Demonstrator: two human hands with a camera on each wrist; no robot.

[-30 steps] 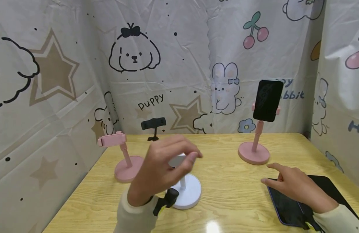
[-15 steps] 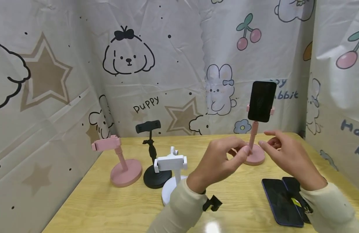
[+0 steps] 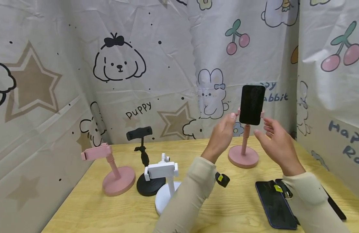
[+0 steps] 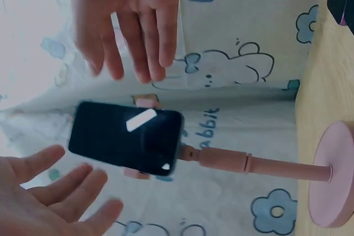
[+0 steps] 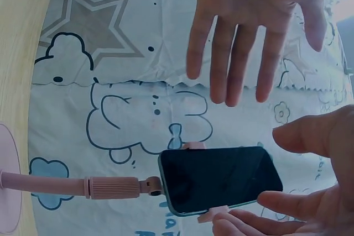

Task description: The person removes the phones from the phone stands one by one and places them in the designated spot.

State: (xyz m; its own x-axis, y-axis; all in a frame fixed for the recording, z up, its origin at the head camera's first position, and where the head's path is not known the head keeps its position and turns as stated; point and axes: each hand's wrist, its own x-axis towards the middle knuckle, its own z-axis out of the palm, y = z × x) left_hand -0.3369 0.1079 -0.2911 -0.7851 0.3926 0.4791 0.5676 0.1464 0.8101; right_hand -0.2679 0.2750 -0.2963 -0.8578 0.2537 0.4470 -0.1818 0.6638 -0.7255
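Observation:
A black-screened phone (image 3: pixel 252 105) stands upright in the clip of a pink phone stand (image 3: pixel 243 158) at the back right. My left hand (image 3: pixel 221 137) is raised at the phone's left side, fingers extended and holding nothing. On the other side, my right hand (image 3: pixel 280 145) has its fingers spread and slightly bent. In the right wrist view, the right fingertips (image 5: pixel 243 222) lie close to the stand's pink clip (image 5: pixel 213 214); whether they touch it I cannot tell. The left wrist view has both hands on either side of the phone (image 4: pixel 127 139), palms facing inward.
A second pink stand (image 3: pixel 119 179), a black stand (image 3: pixel 151 186) and a white stand (image 3: pixel 162 171) occupy the left and middle of the table. A dark phone (image 3: pixel 274 204) lies flat at the right, and another phone (image 3: pixel 334 205) is partly hidden by my sleeve. Printed cloth hangs behind.
My left hand has moved right, from over the white stand to the phone's left side. My right hand has risen from over the flat phones. The head view has turned slightly right.

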